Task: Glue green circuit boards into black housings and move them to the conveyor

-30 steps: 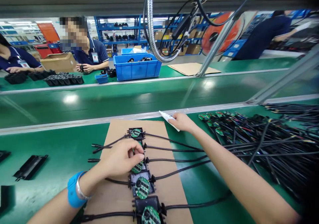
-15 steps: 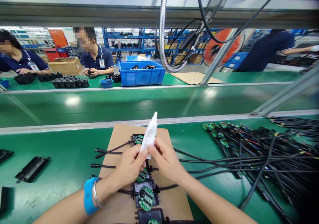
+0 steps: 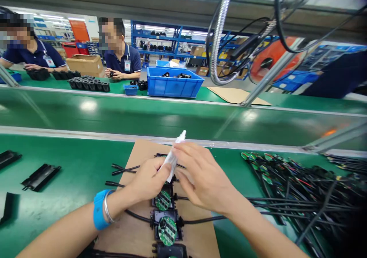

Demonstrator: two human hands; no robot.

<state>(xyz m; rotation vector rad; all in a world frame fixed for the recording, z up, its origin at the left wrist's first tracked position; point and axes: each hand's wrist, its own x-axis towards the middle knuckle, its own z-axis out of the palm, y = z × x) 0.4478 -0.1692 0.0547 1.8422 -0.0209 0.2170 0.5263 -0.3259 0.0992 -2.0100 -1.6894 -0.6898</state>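
My left hand pinches the lower part of a white squeeze tube, its narrow nozzle tilted up and slightly right. Beside the tube is my right hand, its fingers stretched out and thumb apart; its fingertips overlap the tube's upper part, and I cannot tell whether they touch. Below both hands, black housings with cables lie in a row on a cardboard sheet. Round green circuit boards rest on them. The hands partly hide the housings farther up the row.
To the right lies a heap of black cables with green boards at their ends. Black housing shells lie at left. Across the bench stand a blue bin and two co-workers. A metal flexible conduit hangs overhead.
My right hand has let go of the tube's lower end and moved up beside it, fingers spreading. My left hand keeps hold of the tube. The view has turned and tilted slightly.
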